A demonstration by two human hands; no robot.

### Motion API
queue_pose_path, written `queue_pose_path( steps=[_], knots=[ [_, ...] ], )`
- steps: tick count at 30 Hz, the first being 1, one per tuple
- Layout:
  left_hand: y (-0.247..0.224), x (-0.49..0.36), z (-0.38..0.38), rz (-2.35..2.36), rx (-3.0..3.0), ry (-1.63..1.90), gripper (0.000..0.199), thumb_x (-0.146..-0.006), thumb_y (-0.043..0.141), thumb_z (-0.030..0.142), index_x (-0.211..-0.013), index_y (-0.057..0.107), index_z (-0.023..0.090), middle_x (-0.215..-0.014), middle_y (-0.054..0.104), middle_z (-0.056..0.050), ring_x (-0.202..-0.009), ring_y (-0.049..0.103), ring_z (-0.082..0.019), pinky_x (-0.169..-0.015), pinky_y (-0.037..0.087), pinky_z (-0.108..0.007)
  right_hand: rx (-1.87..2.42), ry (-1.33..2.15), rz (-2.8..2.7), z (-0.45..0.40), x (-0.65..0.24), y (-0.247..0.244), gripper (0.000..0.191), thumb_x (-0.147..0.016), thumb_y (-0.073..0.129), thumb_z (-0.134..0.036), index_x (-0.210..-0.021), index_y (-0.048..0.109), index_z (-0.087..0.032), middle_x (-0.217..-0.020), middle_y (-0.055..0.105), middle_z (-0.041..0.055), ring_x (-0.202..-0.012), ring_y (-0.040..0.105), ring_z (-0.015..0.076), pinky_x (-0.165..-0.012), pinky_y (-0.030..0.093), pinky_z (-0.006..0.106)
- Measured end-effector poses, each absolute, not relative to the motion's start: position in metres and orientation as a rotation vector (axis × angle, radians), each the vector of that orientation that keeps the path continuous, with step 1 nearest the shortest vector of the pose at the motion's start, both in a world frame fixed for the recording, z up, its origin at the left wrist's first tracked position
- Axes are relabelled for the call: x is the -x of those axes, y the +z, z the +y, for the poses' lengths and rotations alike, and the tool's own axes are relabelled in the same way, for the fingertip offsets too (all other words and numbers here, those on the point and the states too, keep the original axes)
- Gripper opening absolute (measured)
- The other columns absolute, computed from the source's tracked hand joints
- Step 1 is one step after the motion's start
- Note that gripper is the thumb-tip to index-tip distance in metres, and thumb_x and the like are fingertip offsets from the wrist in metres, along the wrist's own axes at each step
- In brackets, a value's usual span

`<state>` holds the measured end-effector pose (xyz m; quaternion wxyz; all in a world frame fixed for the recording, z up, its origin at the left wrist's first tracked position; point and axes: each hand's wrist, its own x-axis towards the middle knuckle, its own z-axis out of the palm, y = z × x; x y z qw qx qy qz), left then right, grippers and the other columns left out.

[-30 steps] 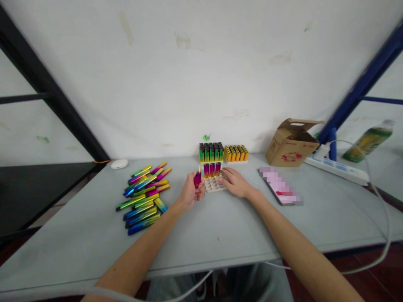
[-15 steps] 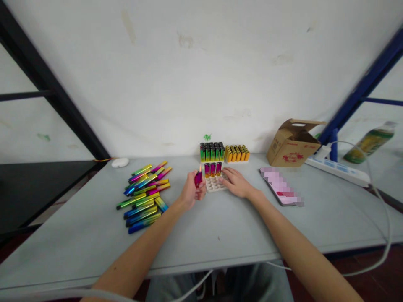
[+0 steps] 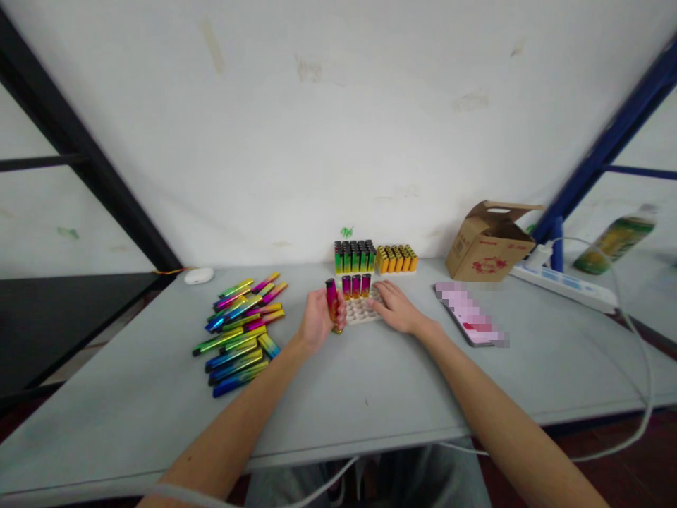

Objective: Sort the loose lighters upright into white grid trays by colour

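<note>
My left hand (image 3: pixel 318 319) holds a purple and gold lighter (image 3: pixel 332 300) upright, with no flame showing. My right hand (image 3: pixel 394 306) rests at the right side of a white tray with holes (image 3: pixel 358 311), its fingers apart and touching the edge. Three purple lighters (image 3: pixel 356 286) stand in the tray's back row. Behind it are a block of green lighters with black tops (image 3: pixel 355 257) and a block of orange lighters (image 3: pixel 396 259). Several shiny multicoloured lighters (image 3: pixel 240 335) lie in a loose pile left of my left hand.
A phone (image 3: pixel 468 315) lies right of my right hand. Farther back are an open cardboard box (image 3: pixel 489 247), a white power strip (image 3: pixel 568 287) with a cable and a green bottle (image 3: pixel 616 240). A white case (image 3: pixel 199 276) sits at the back left.
The flame on the lighter in my left hand has gone out. My left fingers have shifted, and more of the lighter's body shows. My right hand stays at the tray.
</note>
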<state>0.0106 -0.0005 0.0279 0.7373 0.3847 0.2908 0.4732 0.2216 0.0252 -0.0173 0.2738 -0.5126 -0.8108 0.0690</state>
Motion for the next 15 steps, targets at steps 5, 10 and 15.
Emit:
queue_pose_path(
  steps=[5,10,15],
  knots=[
    [0.023,-0.013,0.003,0.717,-0.978,1.164,0.016,-0.080,0.060,0.030,-0.081,0.052,0.017,-0.067,0.060,-0.001,-0.058,0.058,-0.013,-0.051,0.045,-0.022,1.295,0.083,-1.793,0.023,-0.222,-0.007,0.040,-0.095,0.041,-0.041,-0.117,0.059,-0.014,-0.118,0.063,0.0162,-0.112,0.057,0.0265,-0.098,0.045,0.043],
    [0.012,-0.014,0.007,0.858,-1.327,1.166,0.031,-0.076,0.068,0.041,-0.091,0.056,0.016,-0.076,0.066,-0.003,-0.067,0.063,-0.016,-0.059,0.049,-0.025,1.047,0.138,-1.685,0.006,-0.204,0.012,0.027,-0.094,0.044,-0.035,-0.095,0.066,-0.020,-0.093,0.070,0.0080,-0.088,0.064,0.0205,-0.080,0.051,0.035],
    [0.011,-0.010,0.000,1.133,-1.860,1.149,0.015,-0.074,0.068,0.030,-0.073,0.063,0.017,-0.057,0.055,0.004,-0.054,0.047,-0.011,-0.055,0.035,-0.020,0.948,0.258,-1.677,-0.014,-0.173,0.022,0.020,-0.088,0.055,-0.035,-0.093,0.069,-0.022,-0.098,0.068,0.0084,-0.097,0.062,0.0219,-0.090,0.050,0.038]
  ],
)
